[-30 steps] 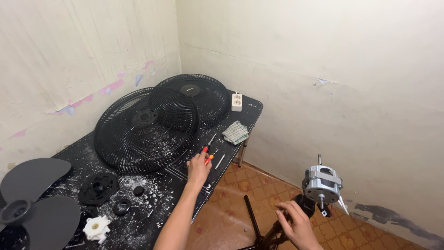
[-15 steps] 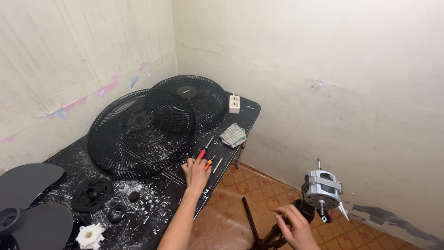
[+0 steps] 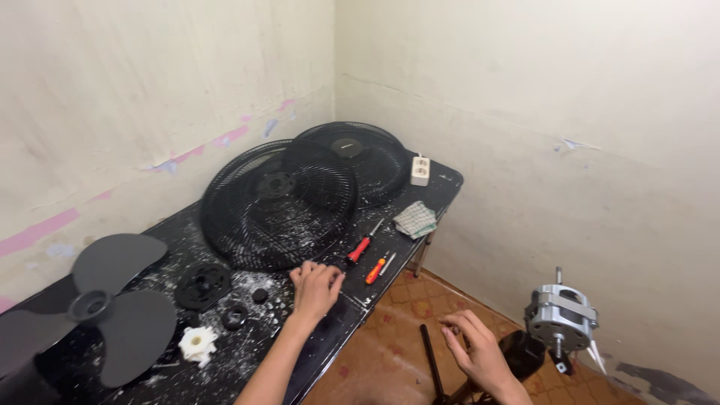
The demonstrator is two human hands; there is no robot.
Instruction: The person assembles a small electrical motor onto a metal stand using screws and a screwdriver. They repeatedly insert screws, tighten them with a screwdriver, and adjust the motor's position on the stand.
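My left hand (image 3: 315,285) rests on the black table (image 3: 330,330) with its fingers curled down; nothing shows in it. Just to its right lie a red screwdriver (image 3: 360,248) and a smaller orange screwdriver (image 3: 375,269). Behind it a black fan grille (image 3: 277,202) lies flat, with a second grille (image 3: 352,154) propped beyond. My right hand (image 3: 472,349) hovers over the tiled floor with its fingertips pinched together, just left of a bare silver fan motor (image 3: 561,319) on a black stand (image 3: 431,360). Whether it pinches something small I cannot tell.
A grey fan blade (image 3: 112,300) lies at the table's near left. Beside it are a black round hub plate (image 3: 201,285), two small black rings (image 3: 234,316) and a white plastic nut (image 3: 196,343). A folded cloth (image 3: 415,219) and a white socket block (image 3: 420,170) lie at the far end.
My left hand has drawn back left from the screwdrivers, which stay on the table. My right hand has come off the motor and hangs lower left of it. The view has shifted.
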